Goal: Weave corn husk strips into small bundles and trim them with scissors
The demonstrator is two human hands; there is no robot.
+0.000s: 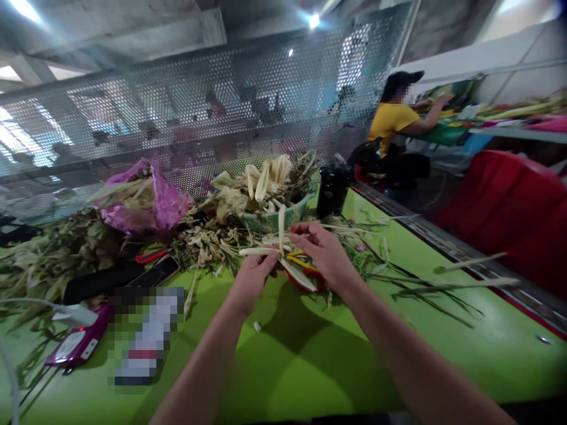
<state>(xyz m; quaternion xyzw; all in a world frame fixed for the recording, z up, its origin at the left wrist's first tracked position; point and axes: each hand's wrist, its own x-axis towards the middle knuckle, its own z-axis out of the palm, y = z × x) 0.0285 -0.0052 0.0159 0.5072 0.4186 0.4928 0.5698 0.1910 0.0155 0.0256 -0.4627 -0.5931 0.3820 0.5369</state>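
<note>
Both my hands are raised over a bright green table (310, 360). My left hand (253, 276) is closed, pinching a folded piece of pale palm-leaf strips (277, 249). My right hand (322, 249) is closed too, with its fingertips gripping the same leaf piece from the right, one strip pointing upward. Under my hands lie scissors with red and yellow handles (305, 273). Behind them stands a green basket (272, 219) heaped with cut pale leaves.
A pink plastic bag (153, 198) and heaps of dry leaves lie at the left. A dark phone (155, 273), a pink device (75, 345) and a black object (333, 188) are on the table. A perforated metal screen runs behind. A person in yellow (394, 121) works far right.
</note>
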